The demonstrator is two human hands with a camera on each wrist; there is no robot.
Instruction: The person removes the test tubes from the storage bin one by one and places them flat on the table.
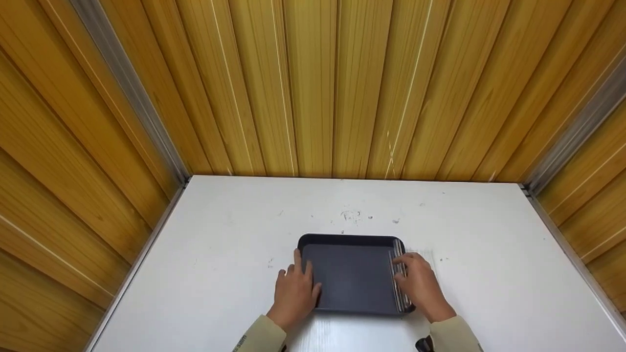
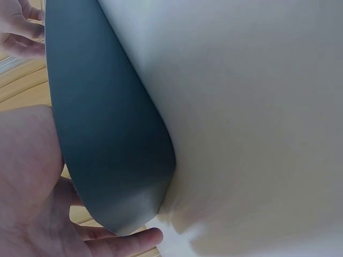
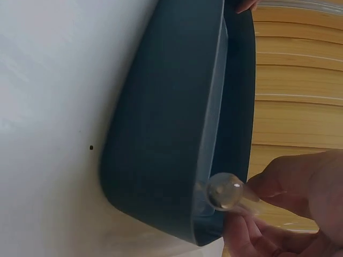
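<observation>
The left hand point(image 1: 293, 292) is laid flat on the left edge of the dark tray point(image 1: 353, 278), with the fingers straight, so the tray is kept from sliding. The right hand point(image 1: 420, 286) is curled round clear glass tubes point(image 1: 398, 281), which are lined up along the right side of the tray. In the right wrist view, the round end of one tube point(image 3: 225, 191) is seen pinched between the fingers, just over the tray's rim.

The tubes look smooth and easy to roll, so a soft, steady hold is best. They should be kept side by side and low in the tray. The tray is set near the front of the white worktop point(image 1: 489, 230). Behind it stands a wooden wall point(image 1: 313, 88).
</observation>
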